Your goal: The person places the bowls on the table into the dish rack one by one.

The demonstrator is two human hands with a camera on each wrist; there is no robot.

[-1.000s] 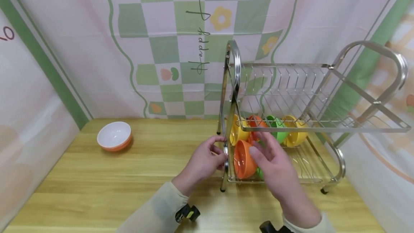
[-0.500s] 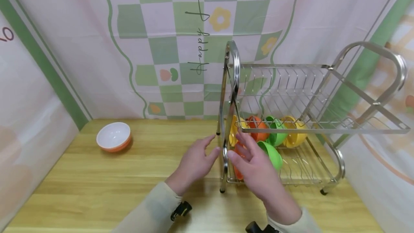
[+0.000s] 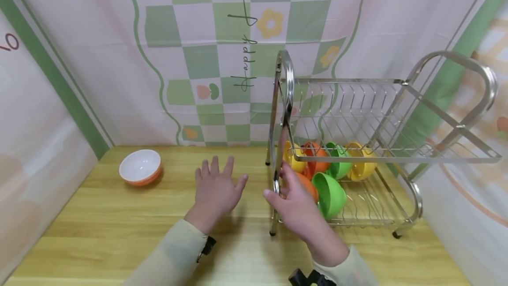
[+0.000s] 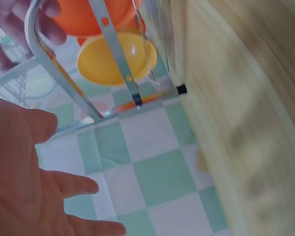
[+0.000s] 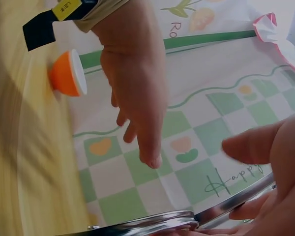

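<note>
In the head view my left hand [image 3: 216,193] is over the table with its fingers spread, holding nothing, to the left of the metal dish rack [image 3: 286,100]. My right hand [image 3: 303,213] is at the rack's front left post, thumb out to one side of the post and fingers on the other. It overlaps an orange bowl [image 3: 308,186] standing tilted in the lower tier. Beside that bowl a green bowl [image 3: 332,195] leans on its side. Behind them stand a yellow bowl [image 3: 293,162], a red-orange bowl [image 3: 316,164], a second green bowl [image 3: 340,162] and another yellow bowl [image 3: 362,162].
A bowl [image 3: 140,167], white inside and orange outside, sits upright on the wooden table [image 3: 99,224] at the left. The rack's upper tier [image 3: 397,159] overhangs the back bowls. A checkered cloth [image 3: 234,56] hangs behind the table.
Both hands have moved left, the right one away from the orange bowl's front and the left one away from the rack post. The left fingers have spread. The green front bowl has come into view.
</note>
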